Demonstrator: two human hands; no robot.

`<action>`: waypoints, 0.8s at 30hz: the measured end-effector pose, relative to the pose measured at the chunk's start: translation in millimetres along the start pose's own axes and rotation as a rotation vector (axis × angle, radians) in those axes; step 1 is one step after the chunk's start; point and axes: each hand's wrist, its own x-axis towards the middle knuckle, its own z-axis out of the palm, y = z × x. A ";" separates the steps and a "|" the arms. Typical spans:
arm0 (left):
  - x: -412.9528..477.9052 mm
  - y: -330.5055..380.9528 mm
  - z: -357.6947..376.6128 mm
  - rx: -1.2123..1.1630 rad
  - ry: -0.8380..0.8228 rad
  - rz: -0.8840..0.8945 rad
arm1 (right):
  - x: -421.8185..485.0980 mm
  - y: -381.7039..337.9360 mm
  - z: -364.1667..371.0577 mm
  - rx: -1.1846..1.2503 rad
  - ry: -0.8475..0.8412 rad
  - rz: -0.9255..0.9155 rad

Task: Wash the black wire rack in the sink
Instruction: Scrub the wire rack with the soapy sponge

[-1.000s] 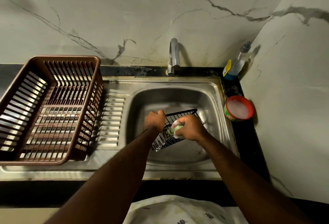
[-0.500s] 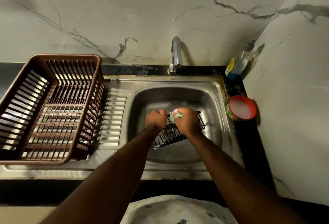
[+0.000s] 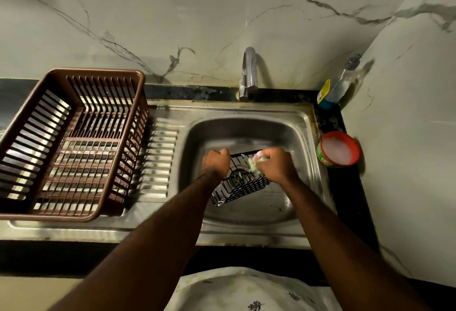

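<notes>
Rightward along the far rim of the rack [image 3: 246, 184] the right hand [image 3: 276, 166] has slid since half a second ago, when it worked at the middle of that rim; a second ago it sat lower, on the rack's face. The scrub stroke has thus run up and across, which suggests the washing is in mid course and that the far right corner is now getting its turn. Nearest the camera, both forearms reach out over a pale printed cloth at the person's front and the table's dark edge. The left hand [image 3: 217, 163] is a closed fist gripping the rack's far left corner and steadying it. The right hand is curled round a pale green and pink sponge [image 3: 255, 163], pressing it to the wires. The rack lies inside the sink [image 3: 246, 110], tilted, its near left corner lowest, above the drain, which shows through the mesh; whether it touches the basin floor cannot be told. It is a shallow basket of thin black wire, wet, with pale flecks at the near corner, suds by the look. To the left a brown basket [image 3: 74, 73] stands on the drainboard; to the right sits a red-rimmed tub [image 3: 339, 149] of soap. Beyond are the tap [image 3: 249, 68], not running, and a bottle [image 3: 341, 83] in the corner.
</notes>
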 end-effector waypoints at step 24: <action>-0.6 9.6 1.2 0.085 -0.028 0.048 | -0.2 2.1 -7.7 -0.086 -0.024 -0.038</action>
